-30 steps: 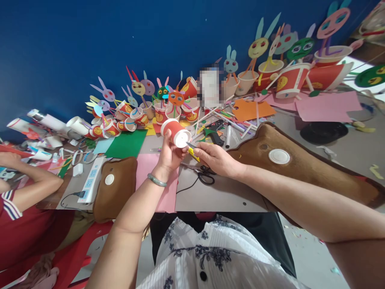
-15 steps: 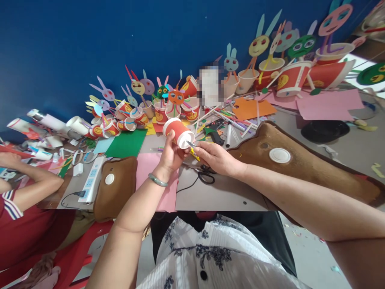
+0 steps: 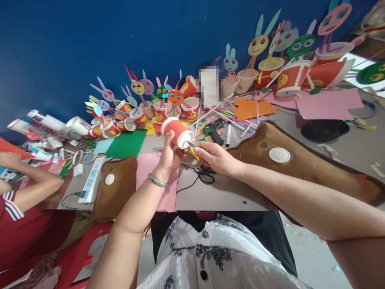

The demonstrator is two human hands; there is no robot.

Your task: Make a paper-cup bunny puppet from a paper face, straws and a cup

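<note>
A red and white paper cup lies tilted in my left hand, its white base turned toward my right. My left fingers are wrapped round its lower side. Between the fingers of my right hand is a thin pointed metal tool, and its tip touches the cup's base. Whether it is a blade or one half of scissors is too small to tell. Below the hands, black-handled scissors lie on the grey table, beside a pink sheet.
Paper cups with rabbit faces line the blue wall. Brown cushion-like bags lie on both sides, with a power strip at left. Straws, a marker and a green sheet lie behind. Another person's arm rests at far left.
My left hand and the cup have shifted very slightly left. The tool tip remains at the cup's base. At far left, a red-orange sheet near the other person's hand has risen.
</note>
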